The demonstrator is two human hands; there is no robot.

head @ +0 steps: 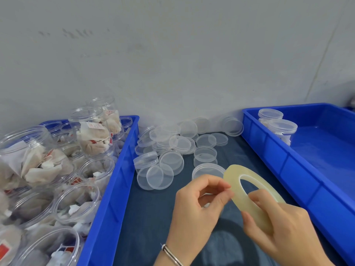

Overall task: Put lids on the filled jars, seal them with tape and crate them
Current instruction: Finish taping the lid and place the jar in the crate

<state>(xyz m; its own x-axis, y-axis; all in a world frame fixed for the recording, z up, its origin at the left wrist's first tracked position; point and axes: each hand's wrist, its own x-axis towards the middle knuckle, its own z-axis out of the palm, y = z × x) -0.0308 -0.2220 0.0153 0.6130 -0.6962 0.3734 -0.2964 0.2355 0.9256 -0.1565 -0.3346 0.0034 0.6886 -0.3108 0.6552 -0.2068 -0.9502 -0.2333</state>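
Note:
My right hand (282,225) grips a thin yellowish roll of clear tape (235,177) by its lower edge, low in the middle of the view. My left hand (196,210) pinches at the roll's left rim with thumb and fingertips. A pile of clear plastic lids (172,148) lies on the dark cloth behind the hands. The left blue crate (115,189) holds several open jars filled with tea bags (92,129). Two lidded jars (281,129) stand in the far corner of the right blue crate (288,162).
A grey wall (172,64) rises directly behind the table. The dark blue cloth (149,217) covers the strip between the two crates. A metal bangle (171,254) sits on my left wrist.

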